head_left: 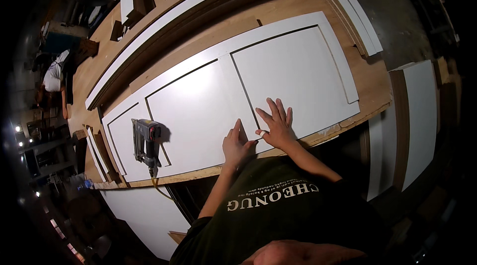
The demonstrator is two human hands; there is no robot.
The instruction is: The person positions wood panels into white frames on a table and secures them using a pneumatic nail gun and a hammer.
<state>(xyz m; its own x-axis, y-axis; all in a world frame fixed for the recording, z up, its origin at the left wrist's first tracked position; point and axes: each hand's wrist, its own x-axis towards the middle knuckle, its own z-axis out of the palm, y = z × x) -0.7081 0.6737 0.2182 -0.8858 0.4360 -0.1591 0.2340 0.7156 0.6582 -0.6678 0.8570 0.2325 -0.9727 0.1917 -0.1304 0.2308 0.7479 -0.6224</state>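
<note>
A long white panel (pixel 293 76) lies on the workbench, framed by white strips with narrow dark gaps along them. Near its front edge, my left hand (pixel 236 144) rests on the lower end of a white cross strip (pixel 233 83), fingers stretched out and thumb pointing toward my right hand. My right hand (pixel 276 125) lies flat on the panel just right of that strip, fingers spread, a white band around its thumb. Neither hand grips anything. A grey and black nail gun (pixel 145 140) sits on the panel's left part, its yellow hose (pixel 160 189) running off the front edge.
Long white-faced boards (pixel 198 14) are stacked behind the panel. Shorter white strips (pixel 350 19) lie at the bench's far right. White boards (pixel 419 121) stand right of the bench, and another white board (pixel 144 215) is below its left front. A person (pixel 54 73) is at the far left.
</note>
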